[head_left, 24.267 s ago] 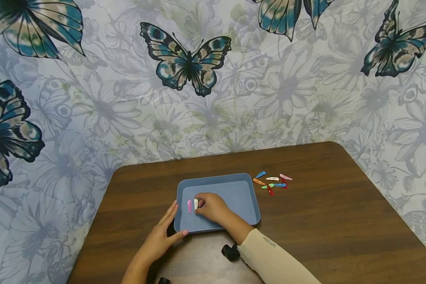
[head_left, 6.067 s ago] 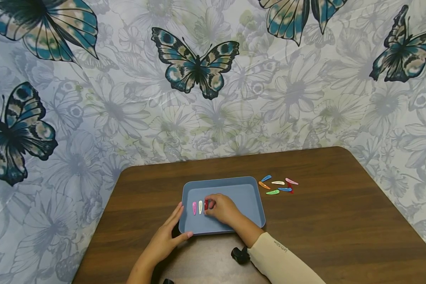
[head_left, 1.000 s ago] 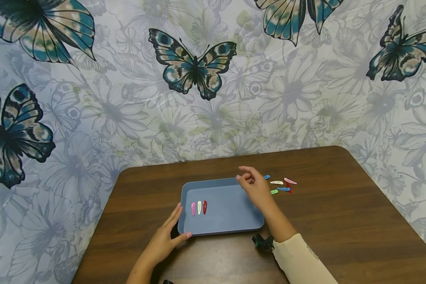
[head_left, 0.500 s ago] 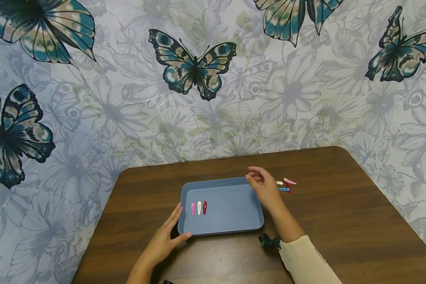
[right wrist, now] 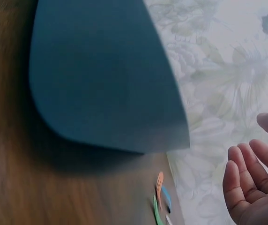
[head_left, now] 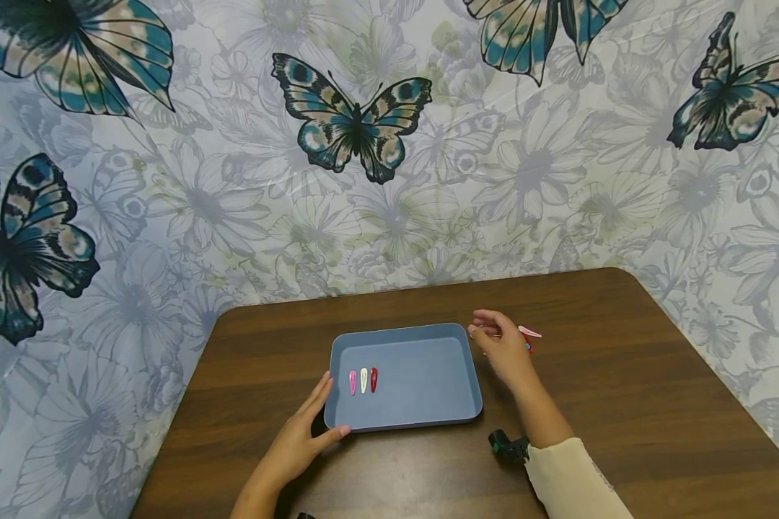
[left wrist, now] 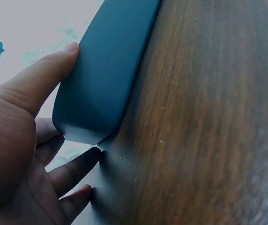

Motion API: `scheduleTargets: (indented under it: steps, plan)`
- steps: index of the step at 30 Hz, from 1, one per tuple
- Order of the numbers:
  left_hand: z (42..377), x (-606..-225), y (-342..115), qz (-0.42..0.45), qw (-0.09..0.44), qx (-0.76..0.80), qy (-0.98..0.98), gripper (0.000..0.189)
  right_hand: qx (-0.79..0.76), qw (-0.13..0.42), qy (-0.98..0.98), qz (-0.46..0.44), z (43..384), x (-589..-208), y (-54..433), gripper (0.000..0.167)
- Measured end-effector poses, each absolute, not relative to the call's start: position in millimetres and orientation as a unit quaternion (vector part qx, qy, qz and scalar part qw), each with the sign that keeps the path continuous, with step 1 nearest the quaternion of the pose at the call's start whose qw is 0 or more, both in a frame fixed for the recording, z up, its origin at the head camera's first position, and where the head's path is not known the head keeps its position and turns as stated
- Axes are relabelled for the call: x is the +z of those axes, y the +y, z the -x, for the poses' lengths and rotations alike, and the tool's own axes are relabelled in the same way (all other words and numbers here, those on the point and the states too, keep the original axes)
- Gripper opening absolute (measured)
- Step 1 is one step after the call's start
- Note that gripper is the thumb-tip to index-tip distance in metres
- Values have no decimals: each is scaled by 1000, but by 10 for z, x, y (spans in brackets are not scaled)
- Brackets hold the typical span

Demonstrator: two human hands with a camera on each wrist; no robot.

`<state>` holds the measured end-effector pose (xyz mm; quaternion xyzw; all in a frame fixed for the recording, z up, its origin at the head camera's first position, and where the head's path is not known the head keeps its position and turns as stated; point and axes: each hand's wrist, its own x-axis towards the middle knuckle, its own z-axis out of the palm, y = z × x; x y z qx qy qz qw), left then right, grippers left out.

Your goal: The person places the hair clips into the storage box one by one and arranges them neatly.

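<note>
A blue-grey tray (head_left: pixel 422 382) holds a pink snap hair clip (head_left: pixel 353 383), a cream one (head_left: pixel 363 380) and a red one (head_left: pixel 373 380), upright side by side on its left half. My left hand (head_left: pixel 295 436) touches the tray's left front corner, its thumb (left wrist: pixel 54 70) along the side and fingers spread. Beyond the tray's right edge, my right hand (head_left: pixel 506 353) hovers over the loose clips with bent fingers and nothing between them. It covers most of these clips; a loose pink clip (head_left: pixel 529 331) shows beside it. The right wrist view shows an orange clip (right wrist: pixel 160 187) and a green clip (right wrist: pixel 157 211).
The brown wooden table (head_left: pixel 623 404) extends around the tray, most widely to the right. A wall cloth (head_left: pixel 526 166) with butterflies and flowers hangs behind its far edge. A black wrist device (head_left: pixel 509 447) sits at my right sleeve (head_left: pixel 574 479).
Over the last second my right hand moves right, from the tray's far right corner to the loose clips. Earlier it was pinching the red clip, which now lies released beside the cream one.
</note>
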<state>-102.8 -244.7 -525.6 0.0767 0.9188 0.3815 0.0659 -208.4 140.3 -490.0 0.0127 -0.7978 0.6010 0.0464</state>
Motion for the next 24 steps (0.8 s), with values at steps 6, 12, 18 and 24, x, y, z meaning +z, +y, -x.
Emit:
scheduleTargets:
  steps: [6,12,18,24]
  plan:
    - [1029,-5261,-2451,-77,67,380,920,98,594,41,-803,0,2079,-4948,1513,39]
    - [1032,-5257,-2450,-75,72,377,920,98,575,40,-817,18,2086,-5014,1607,39]
    - [1031,-5251,-2450,-73,76,376,921,98,545,25,-838,33,2089,-5078,1708,42]
    - [1030,-5255,-2452,-71,78,374,921,98,524,30,-850,32,2098,-5146,1784,39]
